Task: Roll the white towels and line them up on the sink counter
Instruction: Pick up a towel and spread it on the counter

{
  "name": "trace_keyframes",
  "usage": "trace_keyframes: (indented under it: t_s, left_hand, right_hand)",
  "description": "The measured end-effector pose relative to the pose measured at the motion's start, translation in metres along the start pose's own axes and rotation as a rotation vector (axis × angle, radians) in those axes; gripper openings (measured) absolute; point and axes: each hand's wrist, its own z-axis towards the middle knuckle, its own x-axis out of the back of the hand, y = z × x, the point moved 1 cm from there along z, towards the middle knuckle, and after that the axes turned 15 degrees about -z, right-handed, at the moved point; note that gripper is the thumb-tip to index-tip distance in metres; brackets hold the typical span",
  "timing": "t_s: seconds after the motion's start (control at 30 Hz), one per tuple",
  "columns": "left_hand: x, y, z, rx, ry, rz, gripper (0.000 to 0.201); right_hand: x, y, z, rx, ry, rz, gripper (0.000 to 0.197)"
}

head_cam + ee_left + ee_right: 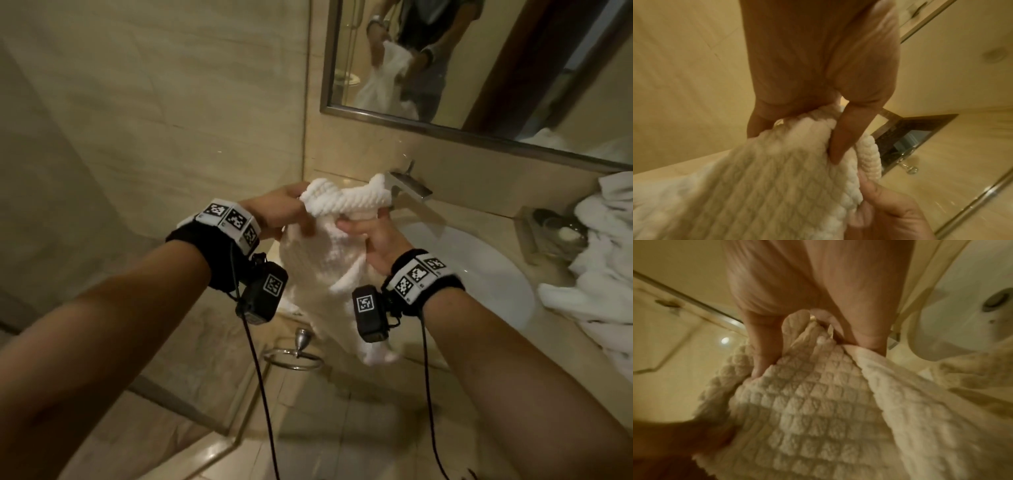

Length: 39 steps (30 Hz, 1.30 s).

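Holding waffle-weave towel [329, 260] in the air, left of the sink basin [479, 274]: my left hand [274, 212] and right hand [376, 240] both pinch its bunched top edge. It hangs straight down below the grip; long axis vertical. Needs laying flat on the counter before rolling.

The room is a bathroom with shiny tan stone walls [154, 102] and a warm, dim yellow light. A big mirror [479, 68] in a gray metal frame hangs on the wall. Under it is a silver tap [409, 186] over a round white sink [479, 270]. A metal ring [294, 358] hangs lower down. The floor [325, 428] has pale tiles.
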Motion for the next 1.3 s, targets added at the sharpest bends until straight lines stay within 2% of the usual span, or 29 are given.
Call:
trace_keyframes:
  t_s: [0.1,0.17,0.3,0.4,0.5,0.57,0.63,0.7,0.77,0.83,0.9,0.93,0.97,1.0,1.07,1.1,1.17,1.2,1.27,1.3]
  left_hand:
    - [-0.002,0.013,-0.021,-0.037,-0.036,-0.054,0.049]
    - [-0.001,0.020,-0.038,-0.022,-0.072,-0.057,0.040]
    - [0.004,0.025,-0.069,0.092,-0.184,-0.039,0.052]
    - [0.006,0.022,-0.089,0.108,-0.244,-0.015,0.036]
    - [0.003,0.019,-0.108,0.043,-0.349,0.079,0.028]
    - [0.001,0.021,-0.116,-0.018,-0.378,0.082,0.023]
    - [-0.001,0.026,-0.124,-0.057,-0.404,0.074,0.028]
    - [-0.001,0.029,-0.126,-0.119,-0.340,0.081,0.025]
    - [-0.002,0.031,-0.128,-0.203,-0.235,0.143,0.021]
    - [-0.003,0.029,-0.126,-0.266,-0.144,0.199,0.041]
    - [-0.003,0.025,-0.123,-0.284,-0.081,0.181,0.082]
    - [-0.003,0.022,-0.122,-0.265,-0.087,0.137,0.099]
    - [-0.003,0.019,-0.122,-0.230,-0.131,0.091,0.107]
    - [-0.003,0.016,-0.123,-0.194,-0.206,0.064,0.102]
    - [-0.003,0.012,-0.126,-0.141,-0.316,0.109,0.065]
    - [-0.003,0.010,-0.126,-0.142,-0.322,0.186,0.049]
    - [0.001,0.006,-0.123,-0.207,-0.248,0.393,0.032]
    - [0.005,0.004,-0.121,-0.248,-0.194,0.501,0.029]
    - [0.012,0.001,-0.118,-0.341,-0.119,0.692,0.036]
    - [0.016,-0.001,-0.117,-0.376,-0.089,0.750,0.031]
  right_hand:
    - [-0.011,-0.022,-0.019,0.056,-0.038,-0.034,0.071]
    - [-0.018,-0.032,-0.032,0.045,-0.020,-0.037,0.066]
    - [-0.035,-0.045,-0.058,0.049,0.022,-0.018,0.053]
    - [-0.050,-0.044,-0.077,0.084,-0.013,0.005,0.047]
    - [-0.058,-0.038,-0.103,0.073,-0.082,0.098,0.030]
    - [-0.057,-0.037,-0.117,0.080,-0.104,0.198,0.037]
    - [-0.057,-0.042,-0.127,0.099,-0.091,0.220,0.052]
    - [-0.060,-0.050,-0.134,0.106,-0.061,0.179,0.061]
    - [-0.059,-0.055,-0.138,0.121,-0.036,0.131,0.059]
    - [-0.060,-0.059,-0.143,0.139,-0.005,0.093,0.049]
    - [-0.062,-0.059,-0.147,0.151,-0.001,0.083,0.044]
    - [-0.063,-0.059,-0.147,0.156,-0.002,0.083,0.044]
    - [-0.065,-0.059,-0.147,0.157,-0.003,0.079,0.046]
    - [-0.066,-0.059,-0.147,0.160,-0.003,0.068,0.048]
    - [-0.069,-0.058,-0.146,0.159,0.018,0.012,0.049]
    - [-0.070,-0.058,-0.145,0.153,0.050,-0.030,0.047]
    - [-0.070,-0.055,-0.144,0.144,0.157,-0.116,0.038]
    - [-0.068,-0.051,-0.142,0.136,0.214,-0.132,0.035]
    - [-0.062,-0.042,-0.138,0.098,0.320,-0.079,0.033]
    - [-0.057,-0.037,-0.135,0.074,0.378,-0.034,0.030]
